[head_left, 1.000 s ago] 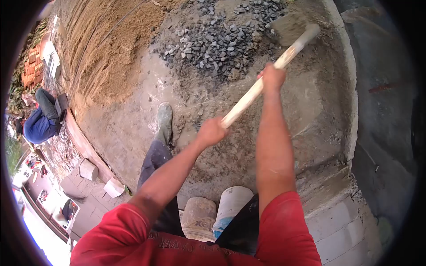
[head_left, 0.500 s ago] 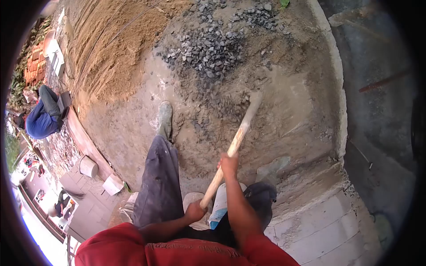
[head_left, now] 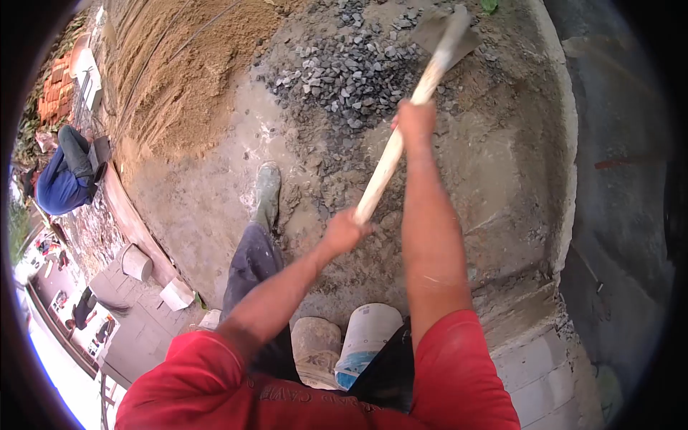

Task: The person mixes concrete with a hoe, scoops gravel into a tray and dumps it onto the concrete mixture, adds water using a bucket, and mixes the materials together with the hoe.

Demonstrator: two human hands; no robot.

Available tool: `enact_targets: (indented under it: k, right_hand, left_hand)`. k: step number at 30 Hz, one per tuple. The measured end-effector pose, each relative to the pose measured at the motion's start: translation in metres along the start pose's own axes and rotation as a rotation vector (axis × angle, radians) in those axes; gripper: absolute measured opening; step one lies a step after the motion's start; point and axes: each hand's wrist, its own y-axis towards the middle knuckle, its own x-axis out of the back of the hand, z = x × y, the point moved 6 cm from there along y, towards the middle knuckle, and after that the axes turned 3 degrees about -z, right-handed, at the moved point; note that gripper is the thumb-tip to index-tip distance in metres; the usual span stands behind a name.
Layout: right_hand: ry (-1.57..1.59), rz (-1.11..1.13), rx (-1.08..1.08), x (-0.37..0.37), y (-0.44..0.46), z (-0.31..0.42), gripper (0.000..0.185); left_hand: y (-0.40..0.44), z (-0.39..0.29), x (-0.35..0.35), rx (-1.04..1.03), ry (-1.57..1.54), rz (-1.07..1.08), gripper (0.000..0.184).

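At six o'clock spreads a red short-sleeved shirt (head_left: 215, 405), with blurred, dark-outlined lettering (head_left: 315, 397) across its front. The left sleeve (head_left: 204, 358), at seven o'clock, and the right sleeve (head_left: 459, 347), at five, end above the elbows. Forearms, left hand (head_left: 345, 233) and right hand (head_left: 416, 122) are bare. Dark grey-blue trousers (head_left: 251, 261), pale-flecked toward eight o'clock, look nearly black near six. A grey-green boot (head_left: 267, 197), smooth and round-toed, shows toward nine.

I can't fully read the shirt (head_left: 193, 380) lettering (head_left: 308, 396), the left hand (head_left: 345, 233) hides the hoe (head_left: 390, 154) handle's near end, and the sand (head_left: 179, 79) is cut off above.
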Motion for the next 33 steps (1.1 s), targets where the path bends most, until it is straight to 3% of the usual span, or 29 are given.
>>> enact_targets:
  k: [2, 4, 7, 8, 11, 14, 16, 19, 22, 24, 25, 26, 27, 28, 30, 32, 33]
  right_hand:
    - [-0.122, -0.057, -0.056, -0.033, -0.034, -0.02, 0.043]
    - [-0.263, 0.084, -0.106, -0.06, -0.044, -0.085, 0.036]
    - [-0.156, 0.104, -0.248, -0.04, -0.093, -0.135, 0.031]
    - [-0.266, 0.097, -0.243, -0.027, -0.118, -0.142, 0.03]
    - [-0.191, 0.097, -0.38, 0.019, -0.184, -0.193, 0.027]
    - [-0.02, 0.136, -0.569, 0.071, -0.243, -0.269, 0.021]
    - [0.143, 0.08, -0.639, 0.112, -0.291, -0.261, 0.022]
    - [0.208, -0.082, -0.577, 0.164, -0.318, -0.22, 0.029]
    - [0.169, -0.25, -0.366, 0.223, -0.247, -0.158, 0.032]
    - [0.165, -0.334, -0.149, 0.254, -0.143, -0.132, 0.025]
    - [0.156, -0.326, -0.093, 0.263, -0.085, -0.11, 0.03]
    - [0.151, -0.305, -0.084, 0.269, -0.028, -0.106, 0.019]
    - [0.152, -0.31, 0.013, 0.269, 0.016, -0.096, 0.015]
    - [0.213, -0.337, -0.043, 0.261, 0.045, -0.093, 0.015]
    - [0.198, -0.24, -0.177, 0.228, 0.051, -0.122, 0.013]
    - [0.229, -0.174, -0.259, 0.193, 0.007, -0.153, 0.011]
    - [0.209, -0.136, -0.327, 0.181, -0.026, -0.176, 0.011]
  left_hand:
    - [-0.035, 0.03, 0.006, 0.232, -0.188, 0.069, 0.031]
    - [-0.081, 0.062, -0.017, 0.346, -0.432, 0.089, 0.028]
    - [-0.128, 0.095, -0.041, 0.4, -0.378, 0.08, 0.028]
    - [-0.152, 0.111, -0.056, 0.436, -0.398, 0.098, 0.028]
    - [-0.213, 0.143, -0.089, 0.223, -0.101, 0.209, 0.023]
    - [-0.292, 0.118, -0.077, 0.539, -0.182, 0.291, 0.028]
    - [-0.337, 0.128, -0.08, 0.465, 0.029, 0.399, 0.039]
    - [-0.37, 0.137, -0.108, 0.255, 0.116, 0.434, 0.042]
    - [-0.273, 0.089, -0.155, 0.086, 0.23, 0.418, 0.041]
    - [-0.15, 0.053, -0.196, -0.136, 0.214, 0.303, 0.041]
    - [-0.09, 0.024, -0.203, -0.175, 0.175, 0.22, 0.038]
    - [-0.049, -0.034, -0.189, -0.232, 0.16, 0.219, 0.036]
    - [-0.012, -0.05, -0.189, -0.299, 0.16, 0.184, 0.035]
    - [0.008, -0.062, -0.185, -0.294, 0.141, 0.205, 0.037]
    - [-0.016, -0.059, -0.164, -0.06, 0.119, 0.285, 0.039]
    - [-0.043, -0.005, -0.147, -0.067, 0.143, 0.21, 0.039]
    - [-0.075, 0.024, -0.14, 0.052, 0.156, 0.233, 0.039]
